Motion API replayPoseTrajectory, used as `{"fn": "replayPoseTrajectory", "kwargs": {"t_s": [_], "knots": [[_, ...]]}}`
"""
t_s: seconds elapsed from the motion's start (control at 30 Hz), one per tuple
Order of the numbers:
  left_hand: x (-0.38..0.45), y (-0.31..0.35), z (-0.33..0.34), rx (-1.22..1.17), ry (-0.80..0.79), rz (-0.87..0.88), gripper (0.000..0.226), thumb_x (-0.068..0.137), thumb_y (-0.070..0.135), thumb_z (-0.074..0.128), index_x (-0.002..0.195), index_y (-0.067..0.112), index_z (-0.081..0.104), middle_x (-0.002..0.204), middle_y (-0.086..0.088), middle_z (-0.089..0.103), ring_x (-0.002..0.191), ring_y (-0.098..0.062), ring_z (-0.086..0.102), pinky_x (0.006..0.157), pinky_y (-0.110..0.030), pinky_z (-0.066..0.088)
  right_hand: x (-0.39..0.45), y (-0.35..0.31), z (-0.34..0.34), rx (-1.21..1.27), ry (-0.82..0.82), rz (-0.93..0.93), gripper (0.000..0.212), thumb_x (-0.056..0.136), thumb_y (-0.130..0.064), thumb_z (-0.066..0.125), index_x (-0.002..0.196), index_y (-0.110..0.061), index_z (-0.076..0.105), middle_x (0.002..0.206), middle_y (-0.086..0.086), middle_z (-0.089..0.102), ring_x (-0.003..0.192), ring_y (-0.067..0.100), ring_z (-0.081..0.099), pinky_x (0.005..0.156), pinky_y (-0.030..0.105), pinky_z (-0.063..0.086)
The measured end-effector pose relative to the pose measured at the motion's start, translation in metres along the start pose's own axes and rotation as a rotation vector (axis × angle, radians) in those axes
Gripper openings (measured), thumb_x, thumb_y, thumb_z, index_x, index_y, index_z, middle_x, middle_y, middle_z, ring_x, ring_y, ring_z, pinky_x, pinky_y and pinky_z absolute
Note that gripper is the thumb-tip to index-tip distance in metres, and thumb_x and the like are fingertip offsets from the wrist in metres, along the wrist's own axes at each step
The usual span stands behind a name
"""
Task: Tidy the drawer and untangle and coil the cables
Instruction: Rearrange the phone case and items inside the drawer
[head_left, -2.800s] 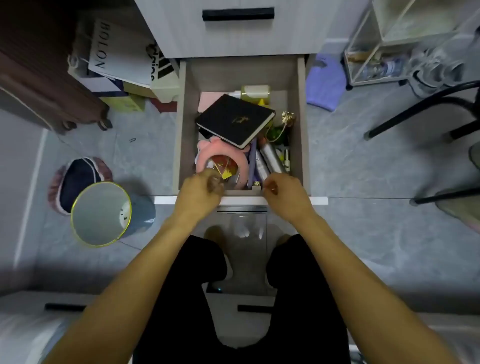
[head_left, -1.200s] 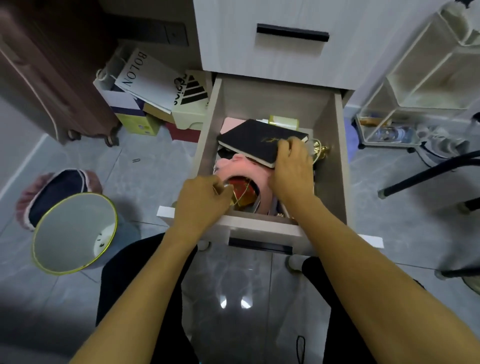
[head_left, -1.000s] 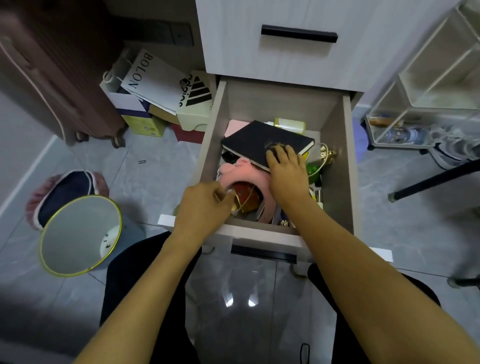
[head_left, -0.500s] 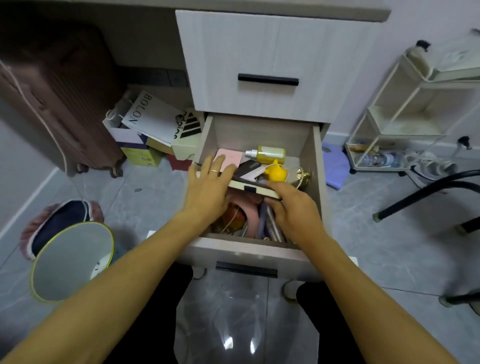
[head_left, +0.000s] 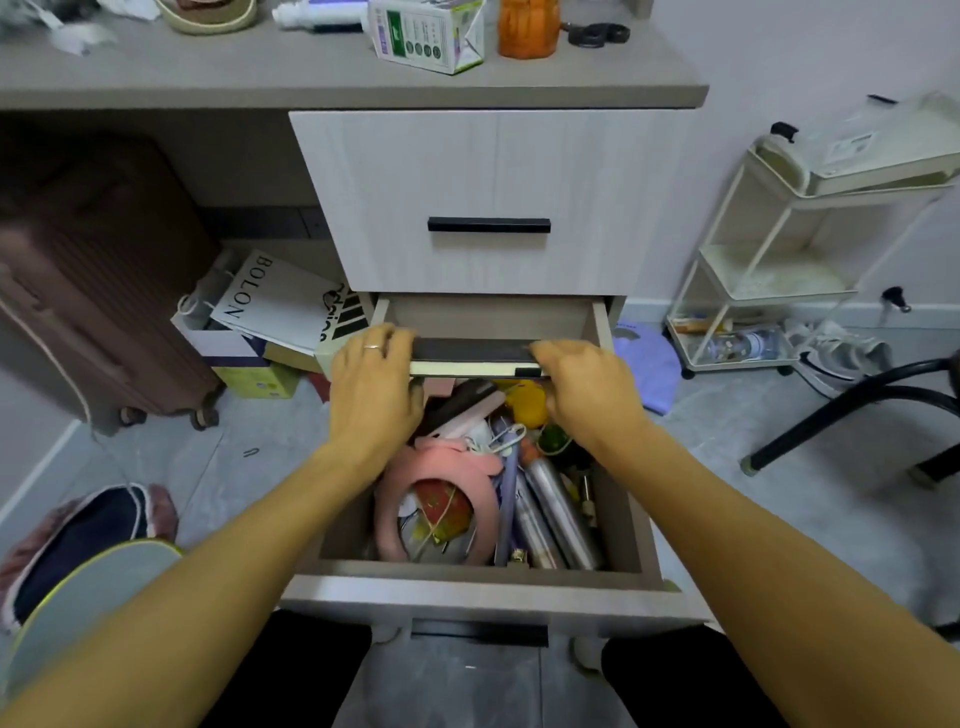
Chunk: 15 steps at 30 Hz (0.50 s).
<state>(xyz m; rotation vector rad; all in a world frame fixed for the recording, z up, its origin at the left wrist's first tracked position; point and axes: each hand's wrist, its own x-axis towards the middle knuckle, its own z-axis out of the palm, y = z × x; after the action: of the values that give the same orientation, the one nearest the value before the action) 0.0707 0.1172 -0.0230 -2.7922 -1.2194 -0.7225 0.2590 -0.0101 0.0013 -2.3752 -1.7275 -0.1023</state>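
Above drawer (head_left: 618, 525), 2 hands' grip level, notebook (head_left: 470, 357)

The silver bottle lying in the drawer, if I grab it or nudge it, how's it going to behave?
The silver bottle looks like smooth metal, so it is probably rigid and somewhat slippery to grip. It lies on its side as a cylinder, so a nudge would likely roll it, though the drawer wall and a second metallic tube beside it hem it in. Its weight cannot be judged.

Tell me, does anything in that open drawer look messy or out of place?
Yes. The drawer is a jumble: a pink ring-shaped thing, silver bottles and a white cable lie heaped across each other. Both hands, left hand and right hand, hold a black notebook above it.
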Motion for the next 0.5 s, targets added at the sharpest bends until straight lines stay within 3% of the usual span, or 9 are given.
{"fn": "replayPoseTrajectory", "kwargs": {"t_s": [0.1,0.17,0.2,0.27,0.37,0.43,0.5], "knots": [[0.011,-0.004,0.018,-0.111,-0.152,-0.258,0.065,0.080,0.015,0.073,0.134,0.001,0.040,0.132,-0.020,0.046,0.122,-0.038,0.044,0.090,-0.044,0.046,0.021,0.015,0.018,-0.020,-0.046,0.017,0.017,0.083,-0.006,0.057,0.099,-0.011,0.057,0.095,0.008,0.063,0.085,0.031,0.058,0.058,0.030,0.031],[0.024,-0.006,0.035,-0.117,-0.309,-0.374,0.043,0.084,0.022,0.068,0.117,0.001,0.048,0.117,-0.020,0.056,0.104,-0.037,0.055,0.074,-0.039,0.045,0.034,0.024,0.034,-0.021,-0.048,0.042,0.015,0.084,-0.008,0.057,0.099,-0.012,0.057,0.097,0.007,0.063,0.088,0.031,0.058,0.059,0.030,0.031],[0.030,-0.006,0.041,-0.091,-0.382,-0.380,0.029,0.086,0.025,0.065,0.101,0.003,0.054,0.107,-0.019,0.062,0.091,-0.035,0.058,0.068,-0.035,0.043,0.038,0.028,0.040,-0.012,-0.044,0.061,0.016,0.084,-0.008,0.057,0.099,-0.012,0.057,0.097,0.007,0.063,0.089,0.032,0.058,0.059,0.030,0.030],[0.041,-0.007,0.056,-0.078,-0.499,-0.325,0.023,0.086,0.026,0.062,0.079,0.005,0.059,0.096,-0.018,0.067,0.077,-0.031,0.058,0.064,-0.034,0.046,0.044,0.033,0.054,0.009,-0.027,0.099,0.019,0.083,-0.007,0.056,0.101,-0.012,0.057,0.098,0.008,0.064,0.089,0.032,0.058,0.059,0.030,0.030],[0.057,-0.012,0.083,-0.106,-0.628,-0.250,0.018,0.087,0.028,0.059,0.093,0.010,0.062,0.101,-0.013,0.065,0.082,-0.030,0.062,0.069,-0.034,0.053,0.049,0.037,0.071,0.046,-0.030,0.112,0.026,0.083,-0.007,0.056,0.109,-0.013,0.059,0.102,0.008,0.064,0.093,0.032,0.058,0.064,0.033,0.041],[0.067,-0.019,0.105,-0.070,-0.713,-0.260,0.020,0.088,0.033,0.052,0.096,0.016,0.059,0.093,-0.012,0.065,0.075,-0.028,0.066,0.068,-0.034,0.057,0.050,0.038,0.081,0.085,-0.033,0.116,0.030,0.084,-0.006,0.056,0.113,-0.013,0.059,0.104,0.008,0.064,0.096,0.032,0.058,0.069,0.035,0.047],[0.076,-0.025,0.127,-0.020,-0.775,-0.273,0.024,0.090,0.040,0.050,0.100,0.021,0.059,0.091,-0.008,0.067,0.080,-0.027,0.069,0.074,-0.034,0.058,0.045,0.037,0.090,0.118,-0.026,0.115,0.032,0.084,-0.003,0.056,0.114,-0.011,0.060,0.104,0.009,0.064,0.097,0.033,0.058,0.070,0.038,0.050]]}}
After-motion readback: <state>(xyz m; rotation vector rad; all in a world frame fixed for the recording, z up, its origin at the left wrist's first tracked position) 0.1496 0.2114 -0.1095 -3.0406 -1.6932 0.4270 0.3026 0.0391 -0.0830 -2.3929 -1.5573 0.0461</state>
